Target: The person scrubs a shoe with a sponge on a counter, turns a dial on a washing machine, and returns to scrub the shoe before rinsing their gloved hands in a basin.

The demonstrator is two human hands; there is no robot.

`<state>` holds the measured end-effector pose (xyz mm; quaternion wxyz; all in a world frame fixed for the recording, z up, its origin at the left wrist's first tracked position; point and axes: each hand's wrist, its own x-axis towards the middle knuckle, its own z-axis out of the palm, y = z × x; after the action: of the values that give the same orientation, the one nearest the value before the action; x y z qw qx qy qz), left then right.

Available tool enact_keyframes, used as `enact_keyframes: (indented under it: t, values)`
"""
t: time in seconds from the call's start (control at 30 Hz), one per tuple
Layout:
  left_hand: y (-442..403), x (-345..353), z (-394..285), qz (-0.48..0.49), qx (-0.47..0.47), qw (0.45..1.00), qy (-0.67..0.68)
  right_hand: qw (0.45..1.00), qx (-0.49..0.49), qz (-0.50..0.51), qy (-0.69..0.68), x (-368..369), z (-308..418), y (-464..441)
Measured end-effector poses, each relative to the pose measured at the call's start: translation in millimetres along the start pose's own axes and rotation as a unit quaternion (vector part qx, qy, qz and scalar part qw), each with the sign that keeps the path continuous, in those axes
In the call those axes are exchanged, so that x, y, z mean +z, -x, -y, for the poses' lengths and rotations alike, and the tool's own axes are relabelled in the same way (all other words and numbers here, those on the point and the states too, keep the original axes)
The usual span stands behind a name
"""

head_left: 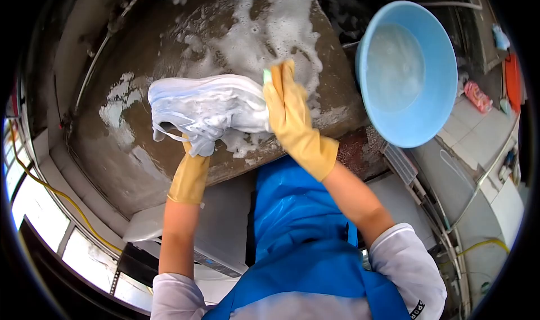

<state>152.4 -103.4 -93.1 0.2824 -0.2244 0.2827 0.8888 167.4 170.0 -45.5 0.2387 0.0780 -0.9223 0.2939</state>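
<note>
A pale, white-and-lavender sneaker, wet and covered with suds, is held on its side above the stone slab. My left hand, in a yellow rubber glove, grips it near the heel opening; the shoe hides most of those fingers. At the toe end is my right hand, also in a yellow glove, slightly blurred, its fingers pressed together against the shoe. A small light green bit shows by its fingertips; the rest of that item is hidden. Loose laces hang by the shoe opening.
White foam spreads over the brown slab. On the right stands a light blue basin of cloudy water. A blue apron covers my front. A pink packet lies on the tiles, far right.
</note>
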Motion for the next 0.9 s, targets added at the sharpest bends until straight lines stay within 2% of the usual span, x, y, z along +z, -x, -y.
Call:
enact_keyframes:
  t: [0.03,0.07,0.17,0.2,0.27,0.33,0.4,0.43,0.5,0.57,0.6,0.63,0.67,0.7,0.73,0.77,0.83,0.87,0.9]
  values:
    - [-1.6,5.4,-2.6,0.006,0.001,1.000,-0.008,1.000,0.025,0.018,-0.003,-9.6,11.6,19.7]
    - [-3.3,11.5,-5.8,0.012,0.002,1.000,-0.019,0.995,0.098,0.016,-0.018,-10.6,30.1,45.9]
    - [-22.2,45.6,-11.8,0.020,-0.010,0.996,-0.083,0.988,0.147,-0.020,-0.038,-17.0,37.7,58.6]
    - [-32.7,61.5,-12.3,0.020,-0.017,0.992,-0.122,0.982,0.169,0.057,-0.066,-30.6,26.8,44.9]
    - [-49.2,93.5,-12.1,0.011,-0.030,0.977,-0.213,0.969,0.193,0.117,-0.097,-30.3,2.2,28.7]
    - [-55.0,118.1,-12.1,-0.007,-0.041,0.949,-0.313,0.915,0.305,0.066,-0.257,-4.0,-26.9,24.4]
    - [-53.9,131.9,-13.7,-0.024,-0.051,0.906,-0.419,0.869,0.359,0.032,-0.339,2.5,-44.9,8.1]
    - [-50.3,137.7,-14.9,-0.032,-0.053,0.878,-0.474,0.969,0.211,0.009,-0.126,-9.1,-50.5,-10.2]
    - [-37.2,153.0,-19.3,-0.021,-0.022,0.784,-0.620,0.994,0.057,-0.021,0.095,-6.2,-58.1,-29.5]
    - [-39.3,170.6,-19.3,0.025,0.046,0.645,-0.762,0.999,0.015,-0.014,0.049,15.1,-58.5,-52.6]
    - [-50.9,177.4,-16.5,0.051,0.086,0.569,-0.817,0.993,-0.021,-0.106,0.055,46.6,-64.3,-61.6]
    - [-70.5,181.5,-12.5,0.072,0.121,0.502,-0.853,0.992,-0.017,-0.111,0.055,49.8,-64.2,-76.5]
    - [-99.9,178.5,-6.1,0.094,0.154,0.442,-0.879,0.994,0.057,-0.010,-0.092,45.3,-64.2,-92.9]
    - [-120.8,171.6,-0.6,0.096,0.163,0.420,-0.887,0.959,0.127,0.093,-0.236,44.5,-63.5,-102.6]
    - [-132.6,150.2,-0.2,0.064,0.156,0.487,-0.857,0.964,0.129,0.044,-0.229,60.2,-57.1,-94.2]
    - [-144.4,128.6,0.1,0.032,0.154,0.551,-0.820,0.963,0.133,0.042,-0.231,57.0,-44.7,-82.5]
    - [-135.8,162.1,-4.3,-0.059,0.055,0.475,-0.876,0.972,0.155,0.002,-0.178,36.5,-9.8,-49.8]
    - [-131.3,179.1,-6.5,-0.097,-0.001,0.430,-0.898,0.953,0.213,-0.019,-0.215,39.1,11.6,-29.9]
    - [-134.7,158.8,-7.0,-0.038,0.020,0.264,-0.963,0.929,0.268,-0.040,-0.252,45.6,23.0,-17.1]
